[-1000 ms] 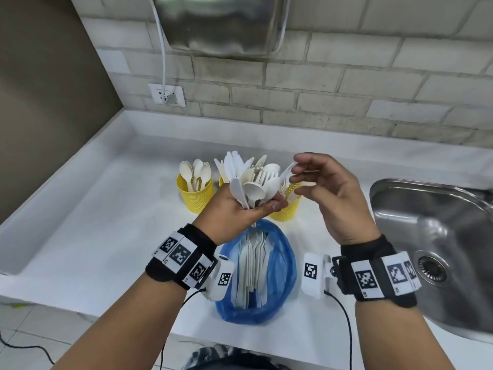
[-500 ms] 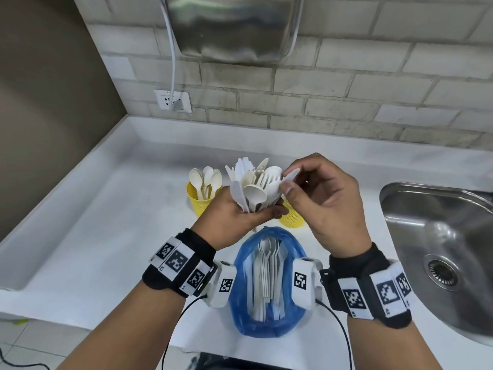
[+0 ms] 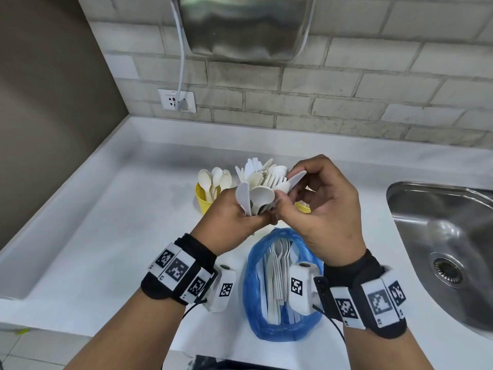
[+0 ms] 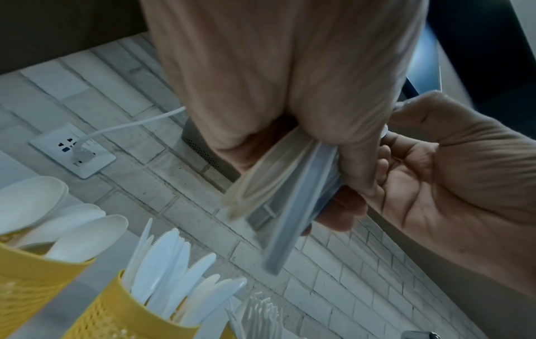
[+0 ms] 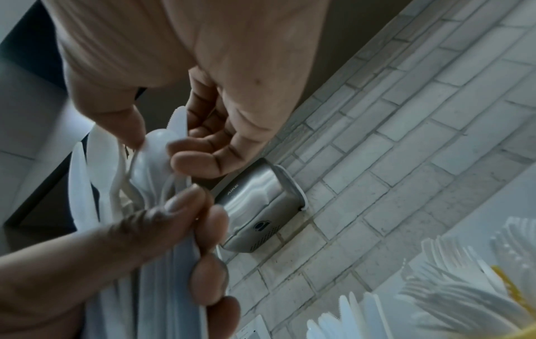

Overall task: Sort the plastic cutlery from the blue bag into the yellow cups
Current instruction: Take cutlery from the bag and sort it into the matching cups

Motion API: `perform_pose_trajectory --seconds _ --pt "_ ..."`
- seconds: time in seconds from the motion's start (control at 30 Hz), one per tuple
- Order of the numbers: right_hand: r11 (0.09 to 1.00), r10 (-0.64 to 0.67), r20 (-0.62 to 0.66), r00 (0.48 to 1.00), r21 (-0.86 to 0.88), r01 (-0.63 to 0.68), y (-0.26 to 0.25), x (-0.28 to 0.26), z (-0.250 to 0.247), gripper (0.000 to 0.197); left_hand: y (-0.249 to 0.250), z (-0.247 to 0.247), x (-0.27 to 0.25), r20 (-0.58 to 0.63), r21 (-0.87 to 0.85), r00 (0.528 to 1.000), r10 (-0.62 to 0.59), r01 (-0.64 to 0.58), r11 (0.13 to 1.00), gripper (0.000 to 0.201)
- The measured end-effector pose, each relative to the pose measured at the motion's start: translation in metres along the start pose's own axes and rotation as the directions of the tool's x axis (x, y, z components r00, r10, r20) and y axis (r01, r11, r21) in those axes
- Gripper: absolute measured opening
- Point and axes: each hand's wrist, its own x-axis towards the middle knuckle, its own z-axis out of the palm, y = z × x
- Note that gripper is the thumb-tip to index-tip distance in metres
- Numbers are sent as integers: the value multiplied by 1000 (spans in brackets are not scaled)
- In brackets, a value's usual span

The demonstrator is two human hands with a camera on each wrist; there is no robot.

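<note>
Left hand (image 3: 234, 217) fist-grips a bundle of cutlery (image 3: 260, 190) by the handles, heads fanned up & away, long axis roughly upright, above the blue bag (image 3: 256, 303). Right hand (image 3: 322, 209) pinches a knife (image 3: 294, 180) w/ thumb & fingers, blade slanting up-right. Yellow cups (image 3: 204, 201) just behind on counter (image 3: 106, 236).

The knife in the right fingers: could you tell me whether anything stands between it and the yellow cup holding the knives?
Yes: the cutlery bundle gripped by the left hand is between the knife and the knife cup behind it.
</note>
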Motion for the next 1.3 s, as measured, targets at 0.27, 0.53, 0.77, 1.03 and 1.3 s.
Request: perform_pose_trajectory --seconds 0.27,0.53,0.77,1.03,1.3 --pt "989 97 -30 995 114 -93 9 0 16 28 -12 -20 -5 104 -68 992 66 -59 996 20" --pt "994 101 24 995 48 -102 12 -1 29 24 -24 -33 -11 104 -107 991 82 -70 992 10" --pt "946 -88 129 988 -300 124 -15 23 19 30 -33 -48 3 52 158 979 195 -201 967 31" --pt "812 -9 450 893 -518 269 -23 39 22 24 -48 -62 15 90 254 960 265 -279 926 26" --pt "751 41 515 856 -581 313 -10 50 15 24 -58 -60 24 83 347 957 279 -290 892 31"
